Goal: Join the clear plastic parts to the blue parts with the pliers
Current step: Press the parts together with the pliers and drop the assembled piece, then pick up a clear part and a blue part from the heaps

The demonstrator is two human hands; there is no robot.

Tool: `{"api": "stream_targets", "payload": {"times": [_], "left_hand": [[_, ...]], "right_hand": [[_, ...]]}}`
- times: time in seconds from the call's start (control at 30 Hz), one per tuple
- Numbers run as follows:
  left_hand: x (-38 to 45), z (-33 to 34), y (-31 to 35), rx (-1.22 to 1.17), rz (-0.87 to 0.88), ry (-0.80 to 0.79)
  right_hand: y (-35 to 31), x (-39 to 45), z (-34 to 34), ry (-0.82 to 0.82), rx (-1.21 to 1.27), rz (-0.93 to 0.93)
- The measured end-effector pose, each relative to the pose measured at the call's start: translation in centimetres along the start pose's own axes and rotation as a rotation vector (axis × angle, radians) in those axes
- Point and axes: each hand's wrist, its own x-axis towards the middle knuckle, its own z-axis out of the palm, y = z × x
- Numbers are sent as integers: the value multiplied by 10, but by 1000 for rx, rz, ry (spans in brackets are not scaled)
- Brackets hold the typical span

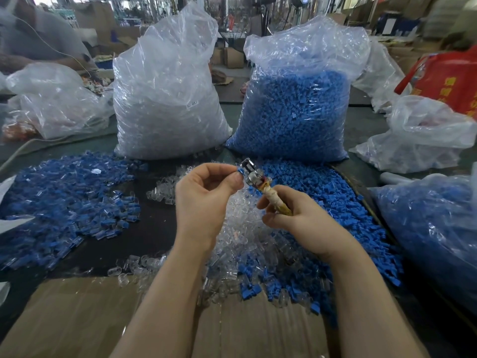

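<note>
My left hand (206, 192) pinches a small blue part (240, 171) between thumb and fingers, right at the metal jaws of the pliers (254, 174). My right hand (289, 215) grips the pliers by their tape-wrapped handle (271, 195). A clear piece sits at the jaw tip (245, 162). Loose clear parts (247, 236) lie heaped under my hands. Loose blue parts (333, 202) spread to the right. Joined blue-and-clear pieces (69, 202) form a pile on the left.
A big bag of clear parts (165, 99) and a big bag of blue parts (296, 104) stand behind. More plastic bags (426, 135) lie right, one with blue parts (433, 228). Flat cardboard (103, 319) covers the near edge. Another person (38, 40) sits at the far left.
</note>
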Motion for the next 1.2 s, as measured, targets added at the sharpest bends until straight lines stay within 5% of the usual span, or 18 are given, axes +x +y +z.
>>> {"api": "stream_targets", "payload": {"times": [0.83,1.2], "left_hand": [[6,-12,-1,-3,-115,-31],[22,-123,-28,999,-188,578]], "right_hand": [[4,4,8,54,-186,-13],[21,8,-7,301,-579,304]]}}
